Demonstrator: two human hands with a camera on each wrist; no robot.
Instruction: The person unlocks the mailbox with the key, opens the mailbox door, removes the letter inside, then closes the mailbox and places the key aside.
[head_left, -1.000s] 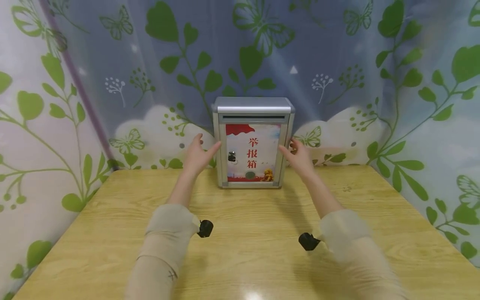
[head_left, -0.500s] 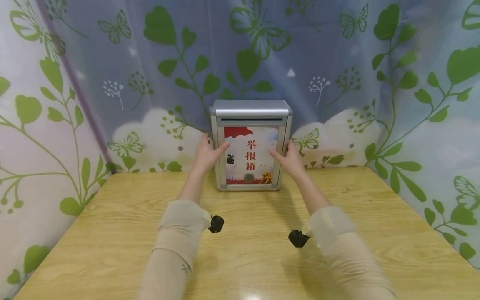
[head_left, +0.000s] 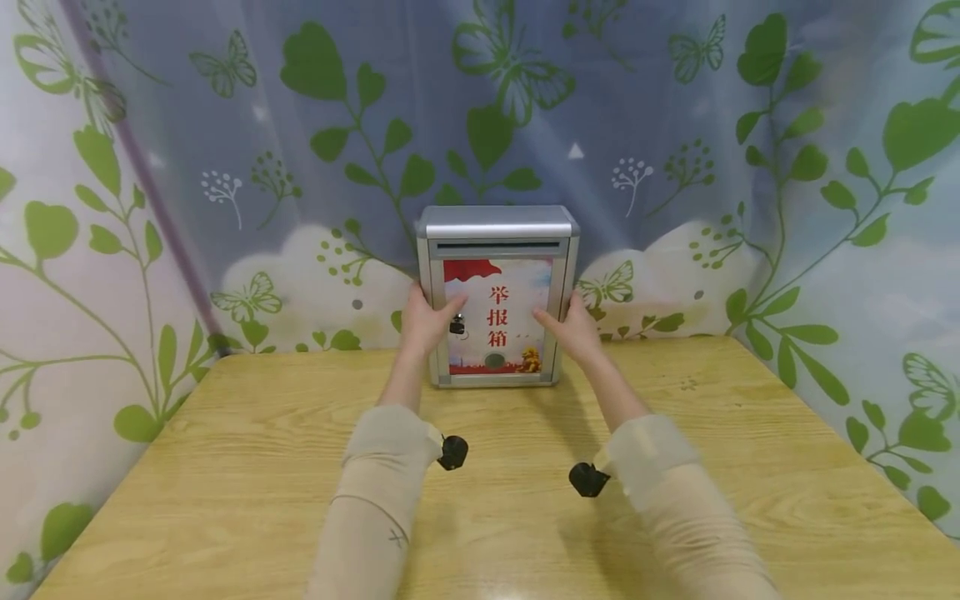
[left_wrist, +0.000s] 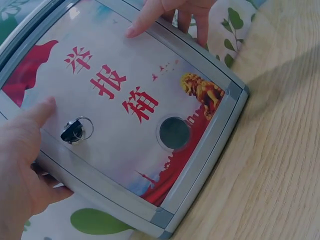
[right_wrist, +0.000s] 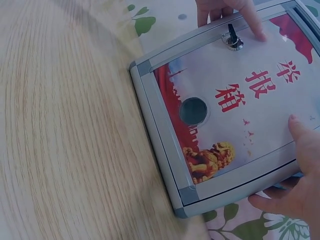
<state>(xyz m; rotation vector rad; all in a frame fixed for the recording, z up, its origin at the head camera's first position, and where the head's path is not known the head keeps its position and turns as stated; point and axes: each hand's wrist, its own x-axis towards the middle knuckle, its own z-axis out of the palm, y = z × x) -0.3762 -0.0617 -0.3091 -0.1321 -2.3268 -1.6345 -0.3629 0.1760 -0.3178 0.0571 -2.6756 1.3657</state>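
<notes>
An upright silver-framed report box (head_left: 498,279) stands at the back of the table against the curtain. Its white and red front panel bears red Chinese characters, with a mail slot (head_left: 498,245) above. My left hand (head_left: 424,322) grips the left side, thumb on the panel near a lock with a key (left_wrist: 72,131) and ring. On the opposite side my right hand (head_left: 577,329) holds the frame, its thumb lying on the panel and its fingers round the side. A round dark window (right_wrist: 193,111) sits low on the panel. The box's back is hidden.
The wood-grain table (head_left: 495,508) stretches from the box toward me. Behind and at both sides hangs a curtain (head_left: 360,50) with green leaves and butterflies. A small black camera sits at each wrist, the left camera (head_left: 452,452) and the right camera (head_left: 588,479).
Both hands have moved inward to the box's sides, and the thumbs have slid further onto the front panel. The box stays in place on the table; the head view has shifted slightly.
</notes>
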